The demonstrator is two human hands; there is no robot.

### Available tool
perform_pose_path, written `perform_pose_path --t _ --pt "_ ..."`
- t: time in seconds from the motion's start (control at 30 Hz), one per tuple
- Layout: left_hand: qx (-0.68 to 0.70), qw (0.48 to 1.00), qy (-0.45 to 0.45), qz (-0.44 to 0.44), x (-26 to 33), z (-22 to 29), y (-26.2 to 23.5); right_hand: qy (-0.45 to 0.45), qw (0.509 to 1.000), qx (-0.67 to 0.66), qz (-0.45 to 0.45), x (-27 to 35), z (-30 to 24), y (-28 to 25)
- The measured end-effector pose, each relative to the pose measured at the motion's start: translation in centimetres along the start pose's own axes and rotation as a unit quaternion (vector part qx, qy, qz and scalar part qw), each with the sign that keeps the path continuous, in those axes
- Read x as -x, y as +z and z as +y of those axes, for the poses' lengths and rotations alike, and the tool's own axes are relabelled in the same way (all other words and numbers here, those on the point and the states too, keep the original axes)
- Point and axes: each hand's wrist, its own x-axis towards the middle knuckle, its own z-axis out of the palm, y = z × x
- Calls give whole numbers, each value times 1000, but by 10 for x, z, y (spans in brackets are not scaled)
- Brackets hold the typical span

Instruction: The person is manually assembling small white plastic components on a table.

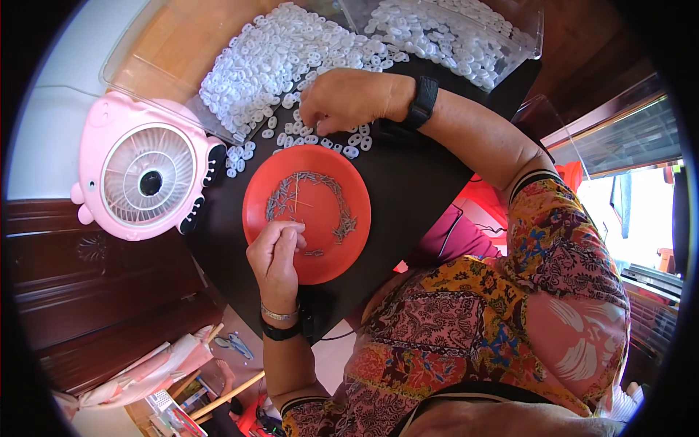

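Resting on the near rim of a round red plate (324, 247), the left hand (277, 251) is curled nearly closed, fingertips pinched together over the plate; whether a pin sits between them cannot be made out, since the fingers cover the spot. Thin grey metal pins (280, 197) lie in a loose ring on the plate, too small to tell apart one by one. The plate sits near the middle of a black bench (408, 182), toward its left edge. Farther back, the right hand (349, 98), a black watch (422, 102) at its wrist, is bent down with fingers gathered among small white plastic rings (269, 58); its fingertips are hidden under the knuckles, so any hold is unclear. The rings spill from a clear tray (138, 65) at the bench's far edge, and a second clear tray (528, 40) at the far right corner is cut off by the picture's rim. A pink fan (145, 175) stands just beside the bench's left edge.
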Motion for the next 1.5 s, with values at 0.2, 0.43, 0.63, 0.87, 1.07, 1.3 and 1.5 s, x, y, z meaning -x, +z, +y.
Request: perform_pose_path --t 0.2,0.43,0.63,0.87,1.07,1.3,1.5 --pt "-6 1000 3 -2 0 4 1 43 998 -14 -47 0 -6 -1" --pt "6 1000 17 1 -1 5 1 24 998 11 -60 -5 -14 8" --pt "7 1000 21 4 0 5 -1 52 998 13 -23 1 -2 6" --pt "-2 1000 24 -7 0 5 -1 46 994 7 -96 0 -18 1" --pt "-2 1000 28 -7 0 3 0 26 997 35 -58 -2 -14 14" --pt "36 999 23 32 0 1 0 47 984 -159 60 -6 -41 -2" --pt "53 999 8 5 0 6 7 -69 947 -313 22 -6 -85 17"
